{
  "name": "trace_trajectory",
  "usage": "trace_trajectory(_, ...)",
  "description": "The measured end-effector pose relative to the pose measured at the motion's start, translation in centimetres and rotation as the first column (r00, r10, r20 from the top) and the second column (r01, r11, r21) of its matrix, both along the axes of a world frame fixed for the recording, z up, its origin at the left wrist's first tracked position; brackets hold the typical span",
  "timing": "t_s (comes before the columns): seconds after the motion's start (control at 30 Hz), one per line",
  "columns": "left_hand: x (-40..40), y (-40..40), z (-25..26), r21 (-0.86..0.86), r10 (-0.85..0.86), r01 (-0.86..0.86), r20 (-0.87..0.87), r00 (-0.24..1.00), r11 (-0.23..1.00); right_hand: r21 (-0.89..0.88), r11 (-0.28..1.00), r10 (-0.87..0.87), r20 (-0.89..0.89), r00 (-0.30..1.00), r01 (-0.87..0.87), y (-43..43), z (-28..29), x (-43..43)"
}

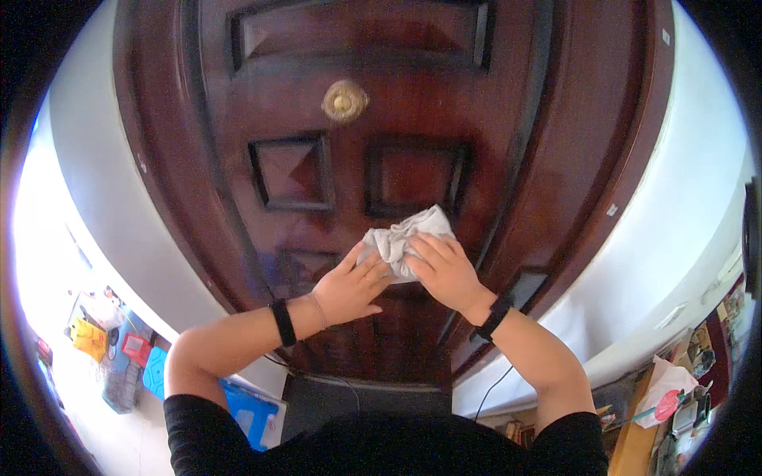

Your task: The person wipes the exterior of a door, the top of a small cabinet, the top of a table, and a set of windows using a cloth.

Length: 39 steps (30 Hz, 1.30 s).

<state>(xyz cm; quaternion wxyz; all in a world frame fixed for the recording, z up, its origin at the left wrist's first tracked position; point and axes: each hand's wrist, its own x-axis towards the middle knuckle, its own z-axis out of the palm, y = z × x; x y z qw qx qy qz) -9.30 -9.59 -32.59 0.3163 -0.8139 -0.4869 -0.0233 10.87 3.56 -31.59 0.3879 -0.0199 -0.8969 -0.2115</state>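
Note:
Both my hands press a crumpled whitish cloth [411, 241] against a dark red-brown panelled wooden door [351, 178]. My left hand [351, 288] has its fingers spread on the cloth's lower left edge, with the thumb apart. On the cloth's right side lies my right hand [443, 273], its fingers over the folds. The cloth is just below the door's right square panel. Higher up, a round brass-coloured knob or lock fitting [345, 102] sits on the door. Each wrist wears a black band.
White walls flank the wooden frame [571, 196]. At lower left are blue plastic containers [244, 416], a red basket [137, 349] and a yellow bag [89, 339]. Cluttered shelving with a white bag [661, 387] stands at lower right. A thin dark cable [494, 390] hangs near the door's foot.

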Motion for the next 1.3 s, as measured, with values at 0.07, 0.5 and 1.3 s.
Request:
trace_trajectory(0.07, 0.5, -0.8, -2.0, -0.077, -0.003, -0.008, -0.132, 0.991, 0.997, -0.08, 0.996, 0.045, 0.085, 0.995, -0.038, -1.3, 0.0, 1.8)
trace_trajectory(0.5, 5.8, 6.6, 22.9, 0.722, -0.233, 0.17, -0.013, 0.972, 0.67, 0.275, 0.957, 0.077, -0.553, 0.83, 0.094, 2.9, 22.6, 2.0)
trace_trajectory(1.3, -12.2, -2.2, 9.4, 0.538, 0.101, -0.414, 0.517, 0.85, 0.734, 0.158, 0.982, -0.062, -0.242, 0.968, 0.102, -7.4, 17.8, -21.0)
